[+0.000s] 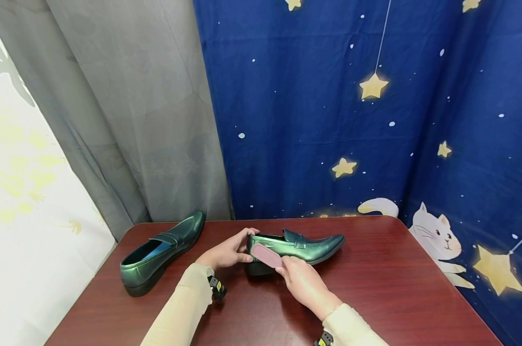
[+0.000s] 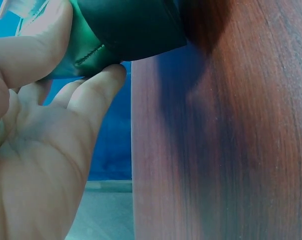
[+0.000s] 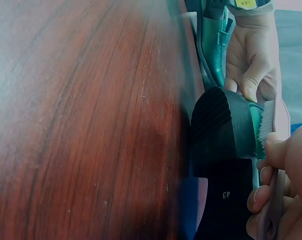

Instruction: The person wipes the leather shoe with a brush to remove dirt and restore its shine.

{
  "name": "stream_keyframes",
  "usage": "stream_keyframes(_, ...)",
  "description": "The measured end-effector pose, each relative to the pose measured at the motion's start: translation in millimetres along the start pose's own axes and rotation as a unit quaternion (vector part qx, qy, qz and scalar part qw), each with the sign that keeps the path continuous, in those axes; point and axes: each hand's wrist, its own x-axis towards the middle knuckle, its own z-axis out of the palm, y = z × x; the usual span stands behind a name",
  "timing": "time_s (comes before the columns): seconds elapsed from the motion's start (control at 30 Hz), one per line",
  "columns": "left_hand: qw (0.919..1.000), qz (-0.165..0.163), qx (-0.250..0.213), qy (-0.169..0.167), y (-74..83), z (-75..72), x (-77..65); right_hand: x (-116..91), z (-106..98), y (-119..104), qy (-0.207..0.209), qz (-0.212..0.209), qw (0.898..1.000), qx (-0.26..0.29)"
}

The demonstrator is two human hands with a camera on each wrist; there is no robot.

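Blue curtain [image 1: 304, 120]: fills your view from 12 round to 3 o'clock, printed with yellow stars and a white cat [image 1: 435, 240].
Grey curtain [image 1: 148, 120]: hangs at 11 o'clock, next to a white sheet [image 1: 31, 230] at 9 to 10.
Surface [image 1: 399, 288]: reddish-brown, wood-grained, its far edge at 12 o'clock.
Shoe [image 1: 293, 247]: dark green, shiny, just past the middle of the surface towards 12 o'clock; toe to about 3, heel to 9. Its sole faces your right wrist view and bears a 43; whether any part rests on the surface, you cannot tell.
Left hand [image 1: 228, 251]: yours grips the heel end, thumb on the near side and fingers round the far side.
Right hand [image 1: 304, 282]: yours is curled round the brush handle, thumb laid along it.
Brush [image 1: 266, 255]: pink, head pointing to 10 o'clock from your right hand, back towards you; pale bristles [image 3: 266, 122] face the shoe's side near the heel, touching or just beside it.
Other shoe [image 1: 162, 257]: matching, upright on the surface at 10 o'clock, toe between 1 and 2, well apart from the first.
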Motion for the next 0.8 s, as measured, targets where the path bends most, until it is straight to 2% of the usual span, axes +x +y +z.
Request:
stream_keyframes(0.37, 1.0, 0.002, 0.007, 0.001, -0.5, -0.5, 0.2, -3, -1, 0, 0.008, 0.025, 1.0, -0.002)
stream_keyframes(0.8, 1.0, 0.008, 0.003, 0.0, -0.8, -0.3, -0.4, -13, -3, 9, 0.028, 0.038, 0.999, -0.007)
